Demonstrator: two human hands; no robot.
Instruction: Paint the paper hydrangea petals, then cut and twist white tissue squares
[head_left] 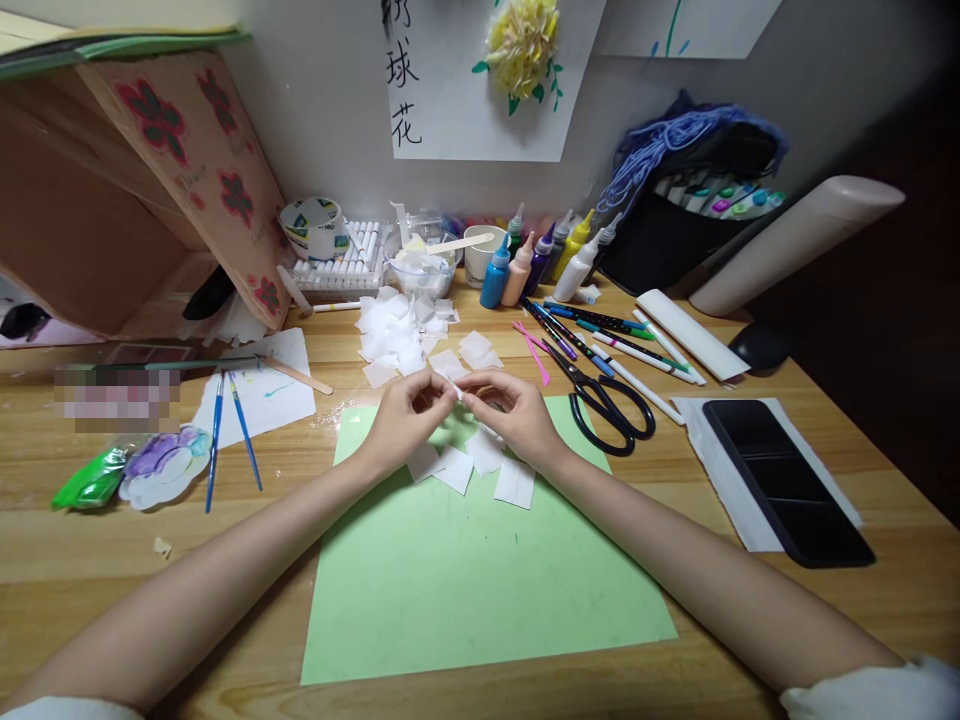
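Note:
My left hand (pixel 411 415) and my right hand (pixel 517 412) meet over the far part of a green sheet of paper (pixel 480 590). Between their fingertips they pinch a small piece of white paper (pixel 458 393); most of it is hidden by the fingers. Several white paper squares (pixel 514 483) lie on the green sheet just below the hands. Beyond my left hand is a loose heap of thin white paper pieces (pixel 394 335). Black-handled scissors (pixel 604 400) lie to the right of my right hand, partly over the sheet's corner.
Squeeze bottles of paint (pixel 517 270) stand at the back beside a white cup (pixel 484 250). Pens (pixel 622 350) and a phone (pixel 787 480) lie at right. Two paintbrushes (pixel 215 440), a palette (pixel 165 468) and a cardboard box (pixel 187 190) are at left.

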